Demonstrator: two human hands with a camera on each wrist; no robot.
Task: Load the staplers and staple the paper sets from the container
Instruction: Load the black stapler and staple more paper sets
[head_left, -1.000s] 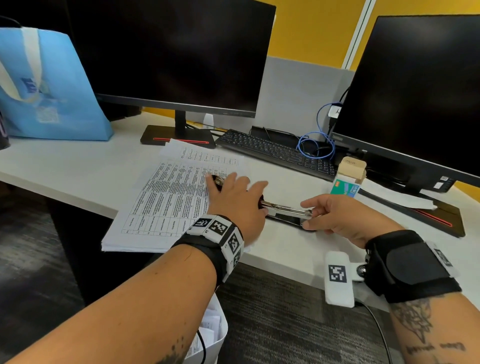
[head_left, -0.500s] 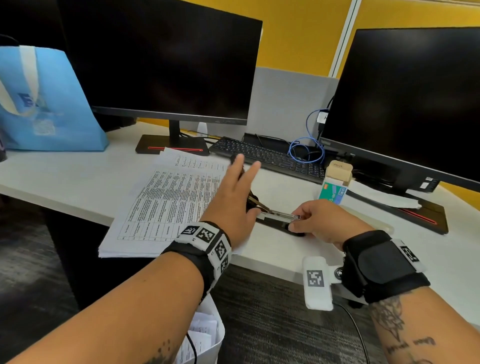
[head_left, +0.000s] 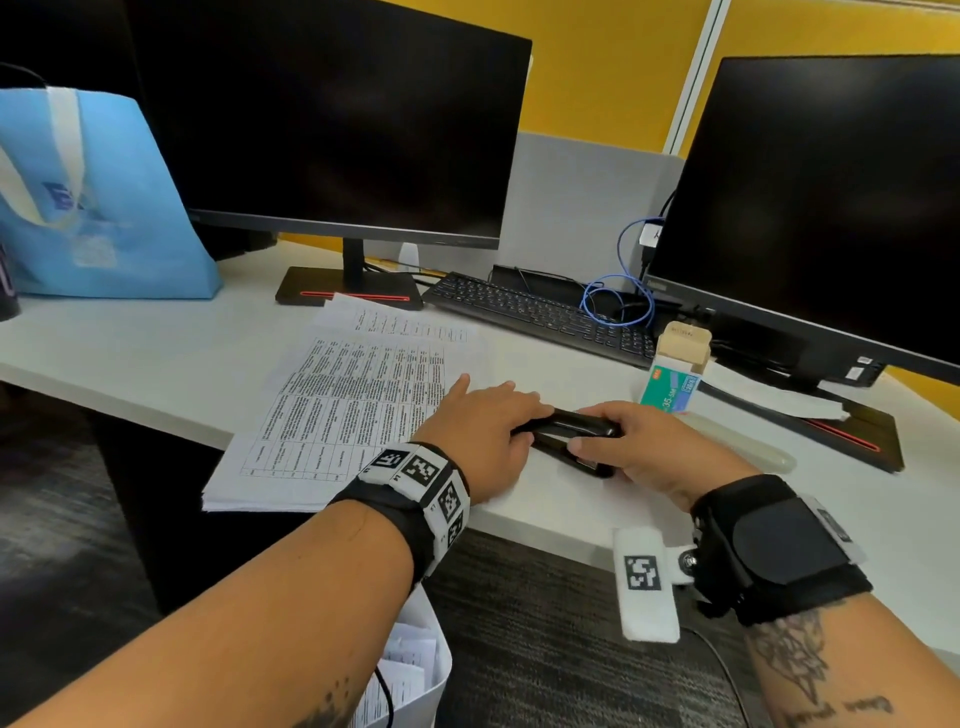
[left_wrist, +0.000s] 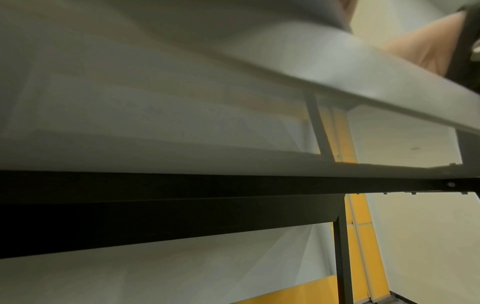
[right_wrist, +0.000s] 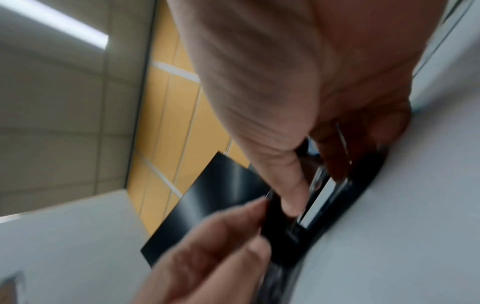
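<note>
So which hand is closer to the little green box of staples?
Right. The right hand grips the stapler just in front of the green staple box; the left hand sits farther away, beyond the stapler, on the papers' side.

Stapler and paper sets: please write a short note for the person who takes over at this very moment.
Left hand: lies on top of the black stapler, fingers fairly straight, pressing its rear end.
Right hand: holds the stapler's front end, thumb and fingers curled round it.
The stapler lies on the desk, top arm down. The staple box stands open behind it. The printed paper stack lies to the left. More papers are in the white container below the desk edge.
Done: the stapler looks closed; staples inside cannot be seen.
Left: stapling the paper sets.
</note>
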